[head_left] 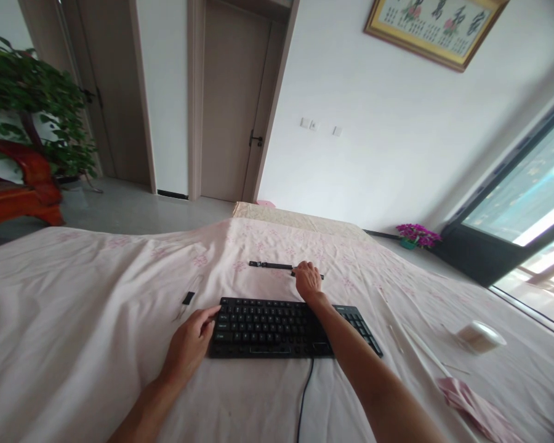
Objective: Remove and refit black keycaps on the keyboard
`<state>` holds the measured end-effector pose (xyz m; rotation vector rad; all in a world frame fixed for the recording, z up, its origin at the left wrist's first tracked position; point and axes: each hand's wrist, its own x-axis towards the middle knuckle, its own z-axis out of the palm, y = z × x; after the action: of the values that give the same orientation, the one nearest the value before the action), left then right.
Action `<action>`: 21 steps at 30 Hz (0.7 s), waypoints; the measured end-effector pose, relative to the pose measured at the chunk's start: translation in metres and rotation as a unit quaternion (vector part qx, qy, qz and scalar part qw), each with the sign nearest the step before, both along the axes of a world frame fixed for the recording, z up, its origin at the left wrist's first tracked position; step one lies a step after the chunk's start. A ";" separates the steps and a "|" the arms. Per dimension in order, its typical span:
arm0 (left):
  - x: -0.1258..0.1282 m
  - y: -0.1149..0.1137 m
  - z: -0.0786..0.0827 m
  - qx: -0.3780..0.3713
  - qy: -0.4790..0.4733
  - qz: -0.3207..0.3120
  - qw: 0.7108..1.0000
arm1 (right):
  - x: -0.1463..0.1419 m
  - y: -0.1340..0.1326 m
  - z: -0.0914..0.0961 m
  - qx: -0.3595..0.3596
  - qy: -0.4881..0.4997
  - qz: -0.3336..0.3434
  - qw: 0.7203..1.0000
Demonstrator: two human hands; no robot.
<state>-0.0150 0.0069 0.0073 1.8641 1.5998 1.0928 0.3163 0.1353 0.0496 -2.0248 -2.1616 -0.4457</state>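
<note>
A black keyboard [277, 328] lies on a pale pink floral cloth [96, 307], its cable [305, 394] trailing toward me. My left hand [191, 344] rests at the keyboard's left end, fingers curled and touching its corner. My right hand [307, 280] reaches past the keyboard's far edge and closes on a long thin black tool [272, 266] lying on the cloth. A small black piece [188, 298] sits left of the keyboard.
A small white round container [480, 336] and thin white sticks [420, 344] lie at the right, with a folded pink cloth [475, 406] nearer me. Beyond are doors [233, 104], a potted plant [37, 98], red wooden furniture [18, 184] and a window [526, 203].
</note>
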 end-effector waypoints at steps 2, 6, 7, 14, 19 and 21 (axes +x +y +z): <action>0.000 0.000 -0.001 0.004 0.001 0.001 1.000 | 0.000 0.002 0.000 -0.007 0.002 0.002 1.000; 0.000 0.001 -0.003 0.009 -0.001 0.001 1.000 | -0.002 0.004 0.002 -0.029 0.011 0.003 1.000; 0.000 0.001 -0.003 0.008 -0.002 0.000 1.000 | -0.003 0.004 0.003 -0.034 0.015 0.001 0.999; -0.001 0.001 -0.001 -0.002 -0.003 -0.003 1.000 | -0.014 -0.001 0.011 -0.073 0.056 0.008 0.996; -0.001 0.001 -0.002 0.002 0.005 0.001 1.000 | -0.026 -0.010 0.010 -0.132 0.091 0.029 0.987; -0.001 0.001 -0.003 0.008 0.006 -0.002 1.000 | -0.030 -0.014 0.009 -0.138 0.098 0.035 0.985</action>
<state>-0.0161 0.0076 0.0047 1.8877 1.5984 1.0979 0.2865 0.1215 0.0587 -2.0138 -2.2655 0.0666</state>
